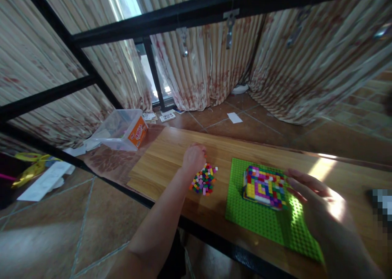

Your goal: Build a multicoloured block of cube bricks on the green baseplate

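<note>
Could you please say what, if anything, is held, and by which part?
I cannot tell: the left hand, at loose bricks, hides any grip; the right hand, beside the block, shows no clear hold.

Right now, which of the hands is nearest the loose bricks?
The left hand, at the loose bricks; the right hand is beside the brick block on the green baseplate.

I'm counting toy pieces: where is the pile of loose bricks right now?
In the head view, the pile of loose bricks is near the middle, on the wooden table, beside the left hand and left of the green board.
</note>
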Demonstrator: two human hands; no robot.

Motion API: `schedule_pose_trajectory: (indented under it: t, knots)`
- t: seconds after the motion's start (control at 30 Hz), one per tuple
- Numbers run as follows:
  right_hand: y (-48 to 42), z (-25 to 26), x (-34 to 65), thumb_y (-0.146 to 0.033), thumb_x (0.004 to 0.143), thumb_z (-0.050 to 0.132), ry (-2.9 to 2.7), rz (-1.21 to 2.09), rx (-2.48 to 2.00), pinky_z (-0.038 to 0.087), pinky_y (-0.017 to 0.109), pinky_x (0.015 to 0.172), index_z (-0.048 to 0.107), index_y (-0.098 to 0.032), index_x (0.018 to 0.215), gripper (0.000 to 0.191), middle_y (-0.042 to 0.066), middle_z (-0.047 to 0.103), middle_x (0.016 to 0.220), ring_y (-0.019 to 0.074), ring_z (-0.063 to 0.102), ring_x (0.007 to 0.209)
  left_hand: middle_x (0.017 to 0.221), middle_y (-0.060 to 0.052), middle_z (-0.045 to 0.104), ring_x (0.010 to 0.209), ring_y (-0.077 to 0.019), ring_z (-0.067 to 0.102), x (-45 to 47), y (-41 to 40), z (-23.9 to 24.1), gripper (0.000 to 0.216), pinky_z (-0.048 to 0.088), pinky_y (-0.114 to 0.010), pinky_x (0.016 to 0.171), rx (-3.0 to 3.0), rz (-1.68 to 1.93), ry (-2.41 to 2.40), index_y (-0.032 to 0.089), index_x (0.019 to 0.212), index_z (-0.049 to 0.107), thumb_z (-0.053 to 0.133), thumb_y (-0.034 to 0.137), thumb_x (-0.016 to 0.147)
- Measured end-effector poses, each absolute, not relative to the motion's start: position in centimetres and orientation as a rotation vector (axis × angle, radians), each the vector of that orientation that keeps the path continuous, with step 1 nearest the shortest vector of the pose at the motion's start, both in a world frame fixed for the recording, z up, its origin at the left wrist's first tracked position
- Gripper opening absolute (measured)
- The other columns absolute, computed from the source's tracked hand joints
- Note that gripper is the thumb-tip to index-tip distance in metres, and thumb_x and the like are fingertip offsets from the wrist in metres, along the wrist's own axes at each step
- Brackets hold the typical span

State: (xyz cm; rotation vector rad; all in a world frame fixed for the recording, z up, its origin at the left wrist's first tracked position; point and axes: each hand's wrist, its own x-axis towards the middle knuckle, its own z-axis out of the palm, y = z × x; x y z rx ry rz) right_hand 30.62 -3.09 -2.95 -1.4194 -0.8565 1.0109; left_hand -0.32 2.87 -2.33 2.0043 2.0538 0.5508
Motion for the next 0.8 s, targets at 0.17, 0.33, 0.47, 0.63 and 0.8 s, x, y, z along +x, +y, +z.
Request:
schedule_pose_trajectory:
  t: [0.17, 0.33, 0.47, 0.63, 0.8]
  knots:
    - [-2.9, -2.6, 30.0, -0.037, 0.056, 0.091, -0.822, 1.01, -1.413, 0.054, 0.043, 0.095, 0.08, -0.027, 0.088, 0.036, 0.007, 0.078, 0.099, 0.0242, 0.071, 0.091, 0.098, -0.012, 0.074, 0.097, -0.0229, 0.067, -0.2, 2.7, -1.9, 0.027, 0.049, -0.033, 0.09, 1.967, 0.441, 2.119, 0.016, 0.097, 0.076, 0.051, 0.011, 0.09]
    - [-2.9, -2.3, 29.5, -0.039, 0.052, 0.091, -0.829, 0.974, -1.423, 0.053, 0.041, 0.094, 0.08, -0.023, 0.089, 0.042, 0.005, 0.078, 0.094, 0.0211, 0.069, 0.087, 0.099, -0.011, 0.074, 0.097, -0.0225, 0.067, 0.2, 2.2, -1.5, 0.024, 0.048, -0.033, 0.089, 1.975, 0.368, 2.131, 0.017, 0.096, 0.075, 0.051, 0.013, 0.091]
    - [-2.9, -2.0, 29.8, -0.038, 0.057, 0.089, -0.86, 0.933, -1.44, 0.051, 0.043, 0.094, 0.08, -0.022, 0.092, 0.039, 0.006, 0.077, 0.093, 0.0207, 0.069, 0.086, 0.099, -0.011, 0.074, 0.097, -0.0231, 0.067, -0.1, 2.1, -1.1, 0.024, 0.048, -0.034, 0.09, 2.031, 0.412, 2.11, 0.016, 0.095, 0.074, 0.05, 0.011, 0.091]
    - [-3.1, -1.4, 29.0, -0.034, 0.072, 0.082, -0.984, 0.609, -1.33, 0.053, 0.039, 0.083, 0.079, -0.019, 0.092, 0.025, 0.008, 0.076, 0.091, 0.0196, 0.069, 0.082, 0.096, -0.008, 0.073, 0.093, -0.0204, 0.066, 1.0, 1.6, -0.6, 0.018, 0.05, -0.033, 0.087, 1.876, 0.976, 1.855, 0.016, 0.091, 0.073, 0.054, 0.012, 0.089]
    - [-4.3, -0.5, 26.3, -0.021, 0.083, 0.073, -1.411, 0.275, -1.102, 0.056, 0.038, 0.084, 0.076, -0.026, 0.094, 0.012, 0.004, 0.074, 0.097, 0.0184, 0.069, 0.09, 0.078, -0.002, 0.069, 0.07, -0.011, 0.061, 5.4, -0.9, -0.2, 0.013, 0.05, -0.025, 0.072, 1.149, 1.229, 1.214, 0.015, 0.085, 0.072, 0.066, 0.026, 0.084]
